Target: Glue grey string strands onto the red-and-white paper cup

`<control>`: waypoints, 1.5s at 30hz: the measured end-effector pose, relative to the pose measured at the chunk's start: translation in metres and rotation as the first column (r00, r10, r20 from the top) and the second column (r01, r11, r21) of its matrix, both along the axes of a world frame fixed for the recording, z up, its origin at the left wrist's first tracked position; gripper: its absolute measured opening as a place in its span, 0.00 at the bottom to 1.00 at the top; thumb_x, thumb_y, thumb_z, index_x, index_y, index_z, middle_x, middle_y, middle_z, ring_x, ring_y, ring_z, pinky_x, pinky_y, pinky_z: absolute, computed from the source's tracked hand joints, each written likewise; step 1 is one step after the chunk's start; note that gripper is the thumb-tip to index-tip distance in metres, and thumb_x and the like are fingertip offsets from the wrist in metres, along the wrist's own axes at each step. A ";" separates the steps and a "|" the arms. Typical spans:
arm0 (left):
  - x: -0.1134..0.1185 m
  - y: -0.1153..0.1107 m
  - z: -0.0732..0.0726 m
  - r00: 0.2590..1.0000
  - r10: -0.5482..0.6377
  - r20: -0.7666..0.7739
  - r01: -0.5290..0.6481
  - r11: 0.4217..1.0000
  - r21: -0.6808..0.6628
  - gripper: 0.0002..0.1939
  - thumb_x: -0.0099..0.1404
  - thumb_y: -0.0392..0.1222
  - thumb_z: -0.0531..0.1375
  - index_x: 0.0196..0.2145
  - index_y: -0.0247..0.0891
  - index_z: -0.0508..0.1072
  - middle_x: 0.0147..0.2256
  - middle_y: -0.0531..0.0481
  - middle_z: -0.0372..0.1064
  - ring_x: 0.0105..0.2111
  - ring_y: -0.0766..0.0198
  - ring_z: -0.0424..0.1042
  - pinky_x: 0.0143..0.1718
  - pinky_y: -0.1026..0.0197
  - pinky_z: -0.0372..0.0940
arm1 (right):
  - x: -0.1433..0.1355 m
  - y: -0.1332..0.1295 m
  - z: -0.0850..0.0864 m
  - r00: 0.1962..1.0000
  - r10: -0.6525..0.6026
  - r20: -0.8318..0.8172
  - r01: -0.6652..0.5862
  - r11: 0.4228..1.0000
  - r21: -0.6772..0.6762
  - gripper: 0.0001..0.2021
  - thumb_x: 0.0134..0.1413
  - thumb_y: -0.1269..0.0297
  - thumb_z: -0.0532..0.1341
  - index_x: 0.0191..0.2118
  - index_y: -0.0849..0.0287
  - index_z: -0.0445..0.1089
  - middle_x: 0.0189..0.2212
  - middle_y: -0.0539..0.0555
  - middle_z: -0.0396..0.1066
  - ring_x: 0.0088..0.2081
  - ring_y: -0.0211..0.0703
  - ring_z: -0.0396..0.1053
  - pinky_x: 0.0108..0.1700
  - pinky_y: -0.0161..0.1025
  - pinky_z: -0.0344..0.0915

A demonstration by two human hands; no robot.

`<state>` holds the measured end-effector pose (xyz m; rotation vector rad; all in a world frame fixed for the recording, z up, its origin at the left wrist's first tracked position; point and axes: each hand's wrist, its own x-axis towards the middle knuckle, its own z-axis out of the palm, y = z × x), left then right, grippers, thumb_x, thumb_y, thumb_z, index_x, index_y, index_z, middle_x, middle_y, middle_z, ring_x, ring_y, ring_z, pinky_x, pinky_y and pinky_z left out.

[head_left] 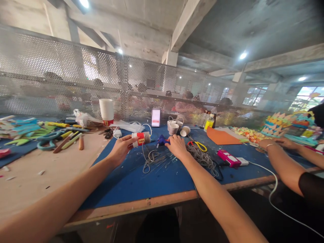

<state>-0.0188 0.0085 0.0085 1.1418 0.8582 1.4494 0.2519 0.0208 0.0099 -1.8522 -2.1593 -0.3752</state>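
My left hand (122,148) is closed round a paper cup (141,139) with a red and white print, lying on its side in the air just above the blue mat. Grey cord is wound on the cup's rim end and trails down to the mat. Right of it, my right hand (176,145) has its fingers on a small dark blue object (162,140), whose shape is partly hidden. Loose grey cord (152,159) lies in loops between my hands, and a bigger tangle (205,158) lies beside my right forearm.
Yellow-handled scissors (201,146), cord-wrapped cups (173,128), a yellow bottle (209,123) and orange paper (222,136) lie beyond my right hand. A pink device (228,158) with a white cable is at right, near another person's arms. Tools and a cup stack (106,110) stand left.
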 end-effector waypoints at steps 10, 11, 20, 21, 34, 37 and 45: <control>-0.001 0.001 -0.001 1.000 0.014 -0.001 -0.014 1.000 -0.004 0.16 0.46 0.45 0.78 0.31 0.35 0.83 0.32 0.43 0.82 0.32 0.57 0.78 0.34 0.59 0.68 | -0.007 0.007 -0.009 0.997 0.042 0.059 -0.042 0.999 -0.004 0.11 0.72 0.65 0.59 0.54 0.62 0.70 0.54 0.66 0.73 0.57 0.56 0.70 0.56 0.49 0.64; -0.001 0.001 -0.001 1.000 0.014 0.004 -0.014 1.000 -0.007 0.16 0.46 0.44 0.78 0.31 0.35 0.83 0.32 0.44 0.82 0.32 0.58 0.77 0.34 0.60 0.68 | -0.007 0.006 -0.009 0.998 0.038 0.058 -0.038 0.999 0.002 0.11 0.72 0.67 0.57 0.55 0.63 0.69 0.54 0.67 0.73 0.56 0.56 0.71 0.56 0.49 0.64; -0.002 0.003 -0.002 0.999 0.018 0.042 -0.017 1.000 -0.017 0.18 0.44 0.46 0.78 0.31 0.35 0.83 0.32 0.45 0.81 0.32 0.60 0.76 0.37 0.61 0.69 | -0.014 0.013 -0.008 0.904 0.112 -0.413 -0.046 0.985 0.166 0.11 0.71 0.69 0.57 0.54 0.65 0.66 0.54 0.68 0.72 0.55 0.55 0.73 0.55 0.45 0.67; -0.003 0.004 -0.003 0.999 0.019 0.039 -0.019 1.000 -0.021 0.18 0.45 0.47 0.78 0.31 0.35 0.84 0.32 0.45 0.81 0.32 0.61 0.76 0.37 0.61 0.69 | -0.015 0.014 -0.008 0.846 0.135 -0.515 -0.051 0.984 0.173 0.11 0.71 0.69 0.57 0.54 0.64 0.66 0.53 0.68 0.73 0.54 0.54 0.74 0.55 0.44 0.68; -0.004 0.006 -0.005 0.999 0.002 0.051 0.000 0.999 -0.042 0.18 0.46 0.47 0.79 0.33 0.35 0.84 0.35 0.44 0.82 0.35 0.59 0.77 0.39 0.61 0.70 | -0.035 -0.009 0.003 0.390 0.376 -0.841 -0.330 0.909 0.254 0.17 0.60 0.49 0.66 0.42 0.58 0.79 0.39 0.56 0.83 0.43 0.51 0.79 0.50 0.44 0.72; -0.005 0.006 -0.005 0.999 0.003 0.044 -0.001 0.999 -0.048 0.17 0.47 0.46 0.79 0.33 0.35 0.84 0.36 0.44 0.82 0.36 0.58 0.77 0.39 0.61 0.70 | -0.040 -0.018 0.006 0.481 0.393 -0.784 -0.359 0.904 0.233 0.16 0.62 0.48 0.65 0.40 0.58 0.80 0.36 0.56 0.82 0.42 0.52 0.80 0.48 0.44 0.72; -0.009 0.012 -0.007 0.994 0.013 0.109 -0.004 0.996 -0.088 0.11 0.54 0.39 0.75 0.36 0.34 0.84 0.41 0.42 0.83 0.36 0.61 0.78 0.37 0.64 0.71 | -0.043 -0.023 0.001 0.627 0.482 -0.612 -0.373 0.875 0.308 0.12 0.63 0.53 0.68 0.40 0.58 0.78 0.35 0.56 0.81 0.37 0.48 0.78 0.41 0.38 0.69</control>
